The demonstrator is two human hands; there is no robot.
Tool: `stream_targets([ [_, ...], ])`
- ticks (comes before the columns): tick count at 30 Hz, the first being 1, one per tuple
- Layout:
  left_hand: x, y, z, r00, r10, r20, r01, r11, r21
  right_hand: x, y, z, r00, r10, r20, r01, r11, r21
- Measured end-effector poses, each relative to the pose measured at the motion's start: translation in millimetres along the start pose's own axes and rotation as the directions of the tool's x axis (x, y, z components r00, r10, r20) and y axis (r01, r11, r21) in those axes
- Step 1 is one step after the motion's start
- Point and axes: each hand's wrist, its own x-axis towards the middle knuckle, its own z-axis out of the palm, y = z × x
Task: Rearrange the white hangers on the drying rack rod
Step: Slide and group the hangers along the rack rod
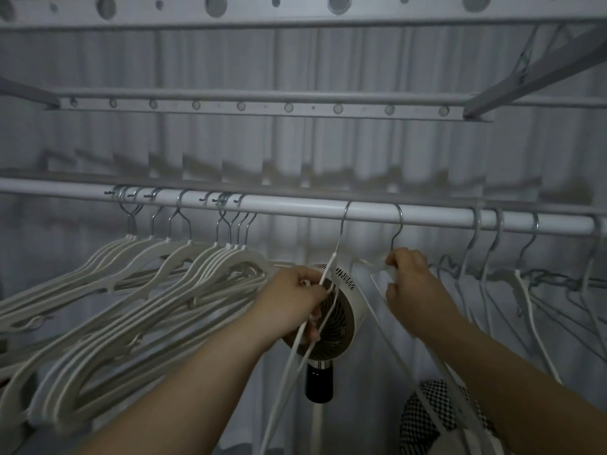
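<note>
Both hands are up at the middle of the long white round rod, each on its own hanger. The left hand has its fingers curled round the arms of a thin white hanger with a steel hook, which hangs turned edge-on from the rod. The right hand pinches the top of a second thin white hanger just under its hook, which sits over the rod a little further right. On the left, a packed bunch of wider white plastic hangers crowds the rod; on the right, a looser row of slim white hangers hangs spaced apart. Behind the hands sits a round white fan with a dark grille. These hangers look light and springy, with thin arms likely to flex and snag on their neighbours, so the neck just below the hook seems the surest hold. The steel hooks should slide easily on the smooth rod, though lifting clear would probably beat dragging through the bunch.
</note>
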Motion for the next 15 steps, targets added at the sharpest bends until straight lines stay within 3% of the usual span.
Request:
stream_targets([
  [6, -12, 0, 2, 0.999, 0.025, 0.03, -0.026, 0.999, 0.035, -4, -1, -4, 0.996, -0.059, -0.062, 0.057, 0.998, -0.034],
  [9, -18, -5, -5, 0.995, 0.07, -0.065, -0.063, 0.993, 0.096, -7, -7, -6, 0.985, -0.093, -0.148, 0.091, 0.996, -0.02],
  [12, -22, -16, -24, 0.937, 0.189, -0.293, -0.088, 0.941, 0.326, -8, -16, -9, 0.96, -0.137, -0.243, 0.14, 0.99, -0.003],
  [15, -32, -24, -55, 0.806, 0.384, -0.45, 0.009, 0.753, 0.658, -5, -35, -11, 0.913, -0.226, -0.339, 0.239, 0.971, -0.003],
])
